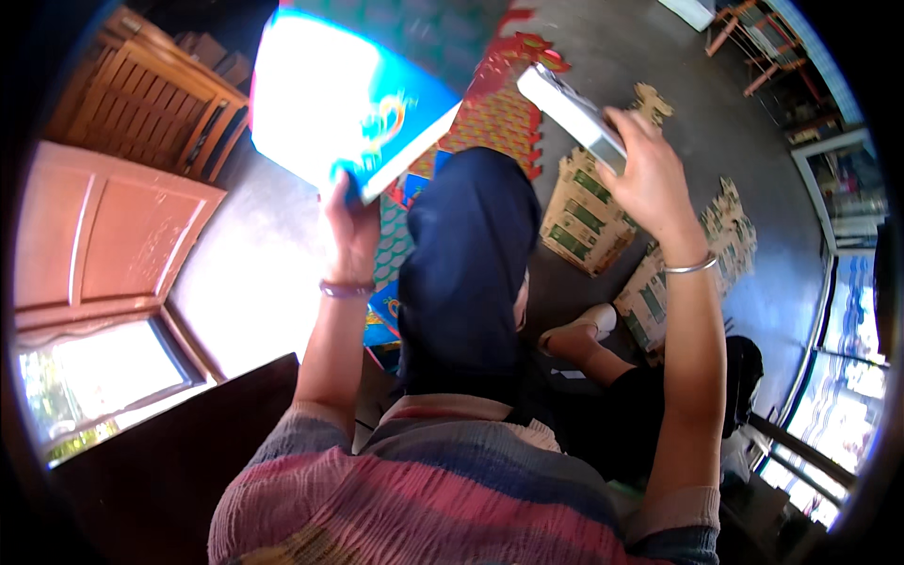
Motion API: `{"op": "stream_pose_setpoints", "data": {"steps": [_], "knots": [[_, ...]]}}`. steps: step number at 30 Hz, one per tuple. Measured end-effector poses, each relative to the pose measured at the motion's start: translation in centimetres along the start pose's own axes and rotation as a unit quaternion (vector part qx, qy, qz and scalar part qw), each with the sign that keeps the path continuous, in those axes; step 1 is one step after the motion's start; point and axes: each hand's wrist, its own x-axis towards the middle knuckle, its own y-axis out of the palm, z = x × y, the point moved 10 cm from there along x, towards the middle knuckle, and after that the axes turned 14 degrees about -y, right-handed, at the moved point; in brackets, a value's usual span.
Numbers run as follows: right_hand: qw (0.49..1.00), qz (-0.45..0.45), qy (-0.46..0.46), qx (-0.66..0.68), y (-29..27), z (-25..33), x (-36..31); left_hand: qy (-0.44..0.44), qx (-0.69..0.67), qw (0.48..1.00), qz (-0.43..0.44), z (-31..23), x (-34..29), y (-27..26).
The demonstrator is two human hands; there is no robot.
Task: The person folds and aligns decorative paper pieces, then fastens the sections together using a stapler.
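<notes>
My left hand, raised at the left, has its thumb and fingers around the lower corner of a flat blue box. Bright glare washes out much of the box's face; a colourful print and a pale side still show. Off to the right, my right hand is closed on one end of a slim white box, which slants up and to the left. The two boxes are apart. Between my forearms rises a dark blue cloth-covered shape, hiding part of the floor.
A patterned red, orange and green mat lies on the grey floor, with several blue printed pieces on it. Flattened cardboard lies right of it. A foot in a white shoe rests nearby. Wooden furniture stands left.
</notes>
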Motion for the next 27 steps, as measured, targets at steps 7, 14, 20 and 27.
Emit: {"op": "stream_pose_setpoints", "data": {"steps": [7, 14, 20, 27], "knots": [[0.987, 0.108, 0.104, 0.065, 7.2, -5.4, -7.7, 0.074, 0.608, 0.746, -0.26, 6.0, -7.8, -31.1], [0.975, 0.084, 0.206, -0.002, 1.8, -15.0, -21.8, -0.138, 0.614, 0.71, -0.315, 12.0, -11.6, -33.3], [0.938, 0.057, 0.332, -0.079, -5.1, -20.9, -32.5, -0.155, 0.739, 0.634, -0.164, 15.0, -12.6, -37.0], [0.896, 0.077, 0.435, -0.04, -7.7, -22.9, -45.4, -0.248, 0.793, 0.544, -0.116, 16.9, -13.3, -37.9]]}}
